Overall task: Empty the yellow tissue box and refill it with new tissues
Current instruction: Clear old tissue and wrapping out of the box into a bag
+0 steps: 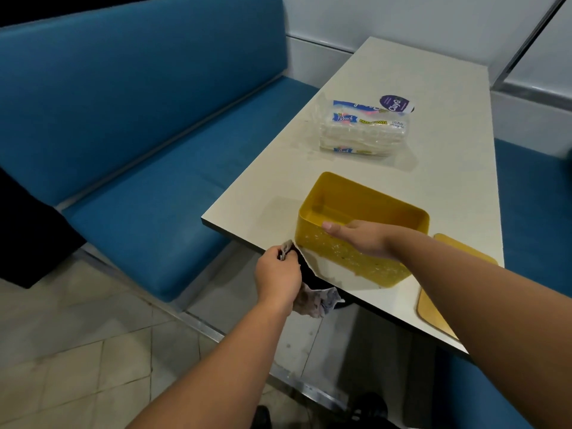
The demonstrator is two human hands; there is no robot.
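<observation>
Yellow tissue box (365, 212), open-topped and with nothing seen inside, is stood on the white table (433, 119) near its front edge.

The box's near wall is touched by the right hand (362, 238), fingers straight and laid along the rim. Just left of the box, off the table edge, crumpled used tissue (315, 300) is clenched in the left hand (278, 274). Beyond the box, a wrapped Reach paper towel pack (362, 130) is laid. Right of the box, a flat yellow lid (445, 292) is seen.

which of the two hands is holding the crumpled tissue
The left hand, off the table's near-left corner, grips the crumpled tissue; the right hand rests on the yellow box.
</observation>
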